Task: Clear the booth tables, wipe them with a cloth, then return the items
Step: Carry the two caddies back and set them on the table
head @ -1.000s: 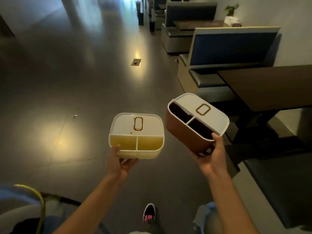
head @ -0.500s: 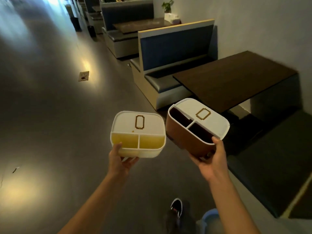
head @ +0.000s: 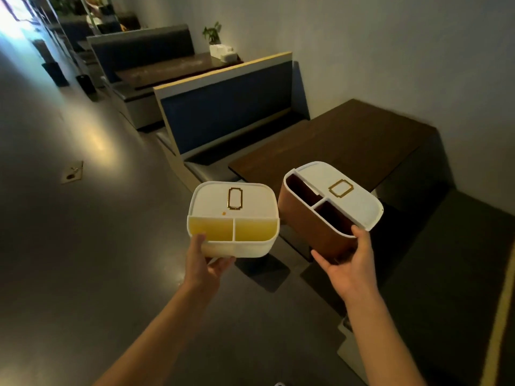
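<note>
Swinging round toward the wall since a moment ago, the person now has the dark booth table [head: 348,146] squarely ahead, its near corner just above the two boxes at about one o'clock, where before it lay further off to the right. Both organiser boxes have ridden along unchanged. The left hand [head: 204,264] grips the cream box [head: 233,218] from beneath, thumb hooked over its front rim, fingers curled under. The right hand [head: 349,263] cradles the brown box [head: 328,210], tilted toward the left, thumb up its near edge and fingers wrapped under the base. The boxes sit just beside each other at twelve o'clock, held in the air short of the tabletop. I'd judge this is the return step: the table looks bare, so setting them down comes next.
</note>
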